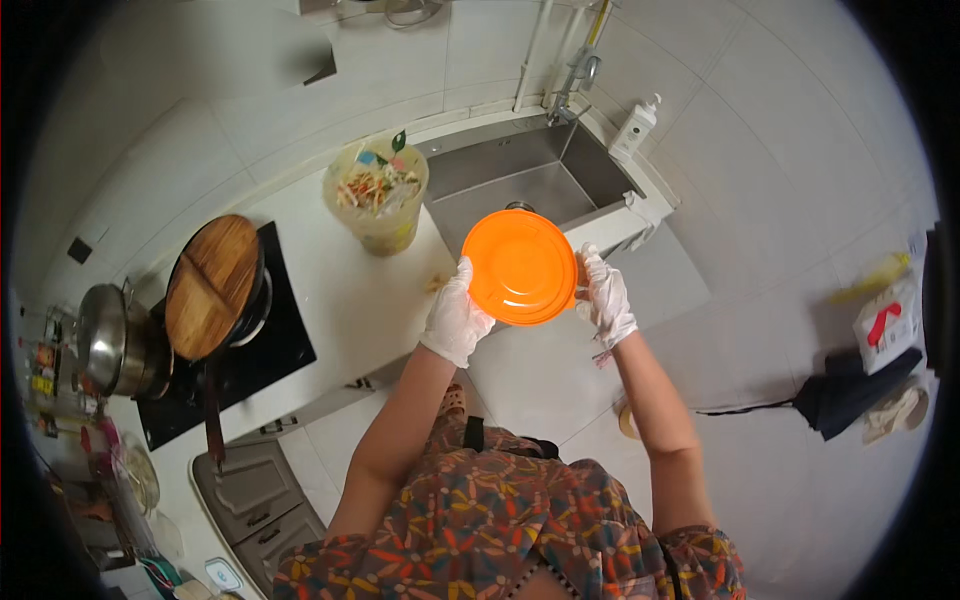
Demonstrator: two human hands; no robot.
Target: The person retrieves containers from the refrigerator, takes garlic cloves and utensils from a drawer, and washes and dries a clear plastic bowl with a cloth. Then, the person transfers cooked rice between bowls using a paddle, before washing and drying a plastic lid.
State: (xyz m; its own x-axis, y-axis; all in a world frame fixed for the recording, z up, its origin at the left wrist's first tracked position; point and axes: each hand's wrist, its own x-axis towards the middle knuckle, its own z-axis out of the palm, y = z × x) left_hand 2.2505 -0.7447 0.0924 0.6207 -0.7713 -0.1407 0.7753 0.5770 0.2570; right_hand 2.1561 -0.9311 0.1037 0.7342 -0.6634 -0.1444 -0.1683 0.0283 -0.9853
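Note:
A round orange plastic lid or shallow dish (521, 266) is held up in front of me, over the near edge of the sink. My left hand (459, 315), in a thin white glove, grips its left rim. On its right rim is my right hand (600, 296), gloved likewise, with fingers partly behind the orange piece. Whether anything sits beneath it is hidden. Small yellowish scraps (435, 283) lie on the counter beside my left hand.
A translucent bin of food scraps (379, 195) stands left of the steel sink (517, 176). At the sink's back right is a white pump bottle (636, 129). Farther left, a wood-lidded pan (214, 285) and a steel pot (105, 337) sit on the black cooktop (289, 330).

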